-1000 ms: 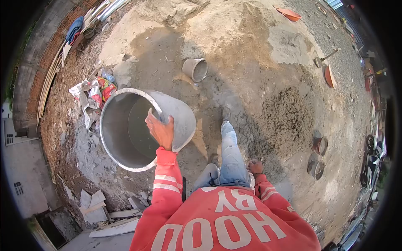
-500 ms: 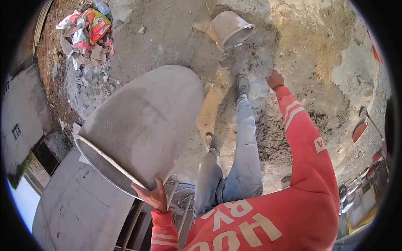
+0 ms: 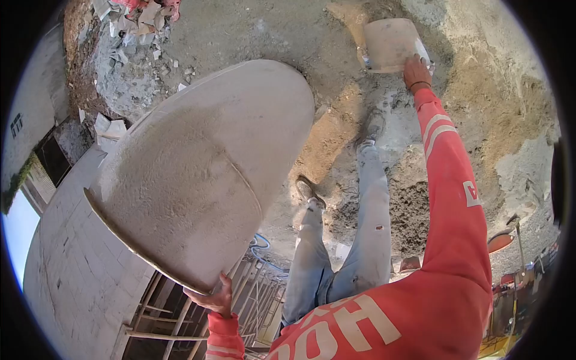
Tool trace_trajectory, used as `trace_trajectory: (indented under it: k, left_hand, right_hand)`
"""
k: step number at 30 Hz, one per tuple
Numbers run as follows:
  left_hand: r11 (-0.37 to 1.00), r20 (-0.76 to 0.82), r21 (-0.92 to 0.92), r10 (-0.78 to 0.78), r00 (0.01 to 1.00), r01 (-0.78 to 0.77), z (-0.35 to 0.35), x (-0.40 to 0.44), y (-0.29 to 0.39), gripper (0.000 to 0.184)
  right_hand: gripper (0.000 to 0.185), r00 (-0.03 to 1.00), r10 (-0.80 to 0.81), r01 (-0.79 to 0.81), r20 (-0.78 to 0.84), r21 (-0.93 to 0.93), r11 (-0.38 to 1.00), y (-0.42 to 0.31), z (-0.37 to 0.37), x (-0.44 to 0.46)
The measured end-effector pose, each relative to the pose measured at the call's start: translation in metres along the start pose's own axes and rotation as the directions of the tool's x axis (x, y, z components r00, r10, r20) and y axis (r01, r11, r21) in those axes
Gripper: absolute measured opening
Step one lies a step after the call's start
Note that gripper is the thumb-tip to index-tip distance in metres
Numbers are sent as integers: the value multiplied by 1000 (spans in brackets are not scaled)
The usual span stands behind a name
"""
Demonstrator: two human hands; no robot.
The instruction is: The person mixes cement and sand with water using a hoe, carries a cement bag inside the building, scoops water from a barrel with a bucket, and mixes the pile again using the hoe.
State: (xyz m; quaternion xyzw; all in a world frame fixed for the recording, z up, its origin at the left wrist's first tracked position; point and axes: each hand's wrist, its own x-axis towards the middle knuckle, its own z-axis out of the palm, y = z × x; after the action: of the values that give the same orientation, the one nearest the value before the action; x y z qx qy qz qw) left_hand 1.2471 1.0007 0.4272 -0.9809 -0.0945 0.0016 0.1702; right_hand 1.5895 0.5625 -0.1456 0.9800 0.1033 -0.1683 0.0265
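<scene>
A large grey drum (image 3: 198, 156) stands at the left, seen from its side, its rim toward the lower left. My left hand (image 3: 213, 296) is closed on that rim at its lower end. Farther ahead, a smaller grey bucket (image 3: 393, 45) lies on its side on the ground. My right hand (image 3: 417, 73), arm stretched out, is at the bucket's near right edge with its fingers bent over it. The inside of both containers is hidden from this angle.
Wet grey mix (image 3: 411, 210) is heaped on the ground right of my legs. Broken rubble and torn bags (image 3: 141, 21) lie at the upper left. A blue hose (image 3: 259, 249) is near my feet. A shovel (image 3: 519, 243) and an orange pan (image 3: 500, 242) are at the right.
My left hand has stayed on the drum's rim while the view swung round it. My right hand has moved from beside my legs out to the bucket and taken hold of its edge.
</scene>
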Motion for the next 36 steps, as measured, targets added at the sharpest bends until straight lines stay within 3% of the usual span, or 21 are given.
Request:
trace_trajectory:
  k: [1, 2, 3, 4, 7, 8, 9, 10, 11, 13, 15, 16, 17, 18, 20, 22, 26, 29, 32, 34, 36]
  left_hand:
    - [1000, -5, 7, -15, 1000, 16, 1, -4, -4, 106]
    - [997, 68, -14, -76, 995, 77, 1, -7, -5, 105]
    - [993, 15, -45, -110, 994, 111, 3, -7, -2, 100]
    - [987, -38, -80, -144, 989, 141, 5, -8, 1, 95]
    - [909, 70, -326, -252, 965, 261, -12, 42, 18, 63]
    - [905, 70, -341, -246, 967, 255, -14, 47, 17, 59]
    - [898, 74, -361, -240, 968, 250, -19, 50, 14, 55]
    - [887, 110, -372, -250, 962, 273, -24, 51, 11, 52]
    - [874, 146, -387, -257, 955, 294, -29, 52, 9, 49]
    - [865, 147, -412, -246, 958, 285, -39, 52, 2, 45]
    - [848, 145, -458, -222, 964, 265, -44, 48, -5, 52]
    - [838, 128, -482, -222, 967, 256, -44, 44, -7, 49]
    - [828, 104, -507, -214, 971, 237, -43, 41, -10, 47]
    - [823, 92, -522, -208, 974, 225, -45, 37, -13, 45]
    - [806, 145, -536, -203, 968, 249, -44, 30, -16, 49]
    - [758, 196, -594, -188, 962, 270, -44, 22, -19, 53]
    - [579, -2, -787, -347, 938, 212, -66, 10, -36, 52]
    - [367, -95, -923, -513, 853, 118, -74, -13, -53, 45]
    - [331, -124, -919, -761, 637, 216, -62, -68, -62, 26]
    - [243, -49, -917, -855, 516, 316, -41, -116, -65, 24]
    - [19, 159, -883, -929, 335, 469, -30, -162, -68, 22]
  right_hand:
    - [28, 992, 20, -20, 128, -6, 1000, 0, -5, -11]
    - [29, 993, -35, 38, 110, -18, 999, 3, -14, -28]
    - [32, 984, -34, 35, 178, 0, 999, 7, -18, -36]
    - [37, 954, 63, -74, 294, 26, 997, -10, -91, -48]
    - [43, 997, -64, 70, -44, 161, 985, 16, -105, -87]
    - [44, 998, -30, 18, 47, 241, 970, 35, -94, -98]
    - [46, 982, 86, -125, 167, 240, 963, 23, -144, -111]
    - [45, 1000, 1, -2, 4, 242, 970, 39, -142, -128]
    - [41, 999, 1, -14, 47, 282, 959, 49, -157, -141]
    - [36, 972, 156, -214, 178, 374, 903, 35, -239, -176]
    - [32, 987, 103, -146, 123, 424, 894, 39, -278, -212]
    - [30, 987, 149, -154, 56, 567, 809, 35, -292, -225]
    - [24, 982, 152, -183, 109, 724, 666, 8, -353, -241]
    - [17, 955, 247, -286, 166, 738, 612, 19, -353, -246]
    - [13, 946, 295, -191, 136, 967, 166, -29, -437, -274]
    - [13, 956, 293, -67, 22, 987, 144, -92, -534, -304]
    - [18, 975, 94, 171, -200, 952, 255, -167, -647, -337]
    - [10, 941, 4, 333, -338, 927, 172, -257, -717, -367]
    - [14, 900, -235, 430, -368, 838, 336, -309, -736, -369]
    - [17, 822, -402, 552, -405, 741, 383, -339, -726, -359]
    - [19, 685, -572, 698, -451, 630, 340, -376, -706, -337]
